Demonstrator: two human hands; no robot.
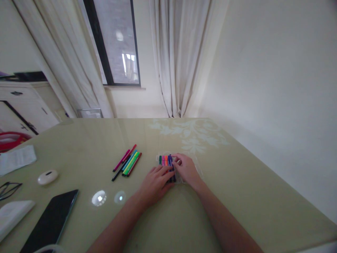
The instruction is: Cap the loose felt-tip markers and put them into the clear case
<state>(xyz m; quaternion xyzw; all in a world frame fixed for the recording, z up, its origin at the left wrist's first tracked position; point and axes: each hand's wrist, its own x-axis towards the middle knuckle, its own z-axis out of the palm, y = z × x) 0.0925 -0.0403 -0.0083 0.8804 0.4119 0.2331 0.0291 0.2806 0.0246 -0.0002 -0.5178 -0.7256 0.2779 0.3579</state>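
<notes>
A clear plastic case (180, 180) lies on the table with several markers side by side in it. Their caps are dark green, pink, orange and dark blue or purple. My left hand (157, 181) rests palm down across the lower part of these markers, fingers stretched out and hiding much of them. At the right end of the row, my right hand (186, 168) has its thumb and fingers closed at a dark blue marker (170, 160). Left of the case, a loose pile of markers (131, 163) in magenta, black, blue, green and dark red lies on the tabletop.
The glossy table (237, 211) meets a white wall on the right. At the left are a tablet (51, 221), a white oval case (47, 177), glasses (10, 189), a white box-like object (13, 216) and paper (17, 160). Curtains and a window stand behind.
</notes>
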